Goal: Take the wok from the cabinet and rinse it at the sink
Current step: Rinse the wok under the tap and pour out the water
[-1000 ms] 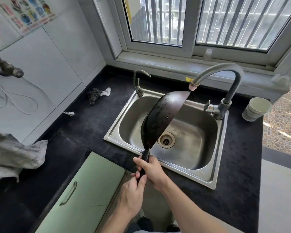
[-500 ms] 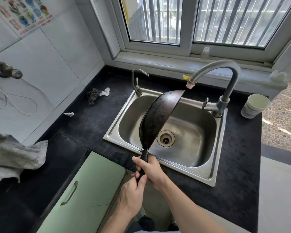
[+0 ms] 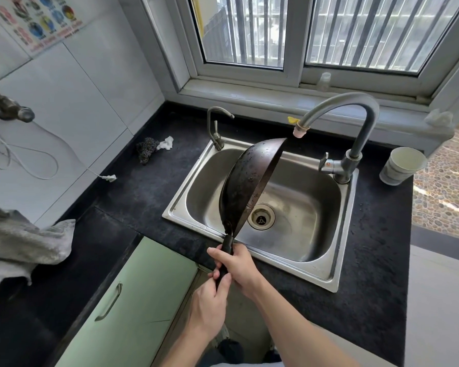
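A dark wet wok (image 3: 245, 184) stands on its edge over the steel sink (image 3: 337, 263), its rounded underside turned to the left and its rim reaching up toward the faucet's spout (image 3: 300, 129). Both hands grip its black handle at the sink's front edge. My right hand (image 3: 237, 266) holds the upper part of the handle. Just below it, my left hand (image 3: 210, 300) wraps the handle's end. No water runs from the tall grey faucet (image 3: 355, 144).
A small second tap (image 3: 215, 128) stands at the sink's back left. A steel scourer and white scrap (image 3: 150, 148) lie on the black counter. A paper cup (image 3: 402, 165) stands right of the faucet. A grey cloth (image 3: 24, 242) lies left, a green cabinet door (image 3: 122, 308) hangs below.
The wok has tipped a little further onto its edge and the view has shifted slightly. Both hands keep the same hold on the handle.
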`<action>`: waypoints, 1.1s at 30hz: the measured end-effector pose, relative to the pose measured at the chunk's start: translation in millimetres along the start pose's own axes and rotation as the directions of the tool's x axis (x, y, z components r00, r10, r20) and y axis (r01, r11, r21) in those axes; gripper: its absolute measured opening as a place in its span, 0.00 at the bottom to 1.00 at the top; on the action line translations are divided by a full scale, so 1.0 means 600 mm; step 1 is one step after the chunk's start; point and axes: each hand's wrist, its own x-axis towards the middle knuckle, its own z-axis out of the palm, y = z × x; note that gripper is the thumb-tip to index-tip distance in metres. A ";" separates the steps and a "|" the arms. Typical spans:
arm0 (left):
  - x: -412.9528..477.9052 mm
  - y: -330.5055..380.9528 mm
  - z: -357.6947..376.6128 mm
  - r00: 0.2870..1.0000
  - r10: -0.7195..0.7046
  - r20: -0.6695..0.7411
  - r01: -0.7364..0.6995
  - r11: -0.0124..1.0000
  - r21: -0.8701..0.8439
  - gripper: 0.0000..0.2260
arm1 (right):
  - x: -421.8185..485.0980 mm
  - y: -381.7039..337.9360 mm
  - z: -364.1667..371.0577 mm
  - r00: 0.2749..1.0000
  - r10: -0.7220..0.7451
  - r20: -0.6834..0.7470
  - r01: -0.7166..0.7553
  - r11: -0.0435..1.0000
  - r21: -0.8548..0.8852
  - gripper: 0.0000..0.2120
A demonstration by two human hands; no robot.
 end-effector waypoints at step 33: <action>-0.025 0.011 -0.022 0.996 0.079 -0.051 -0.078 0.997 0.006 0.15 | -0.014 -0.019 0.024 0.998 -0.009 0.059 0.010 1.000 -0.017 0.10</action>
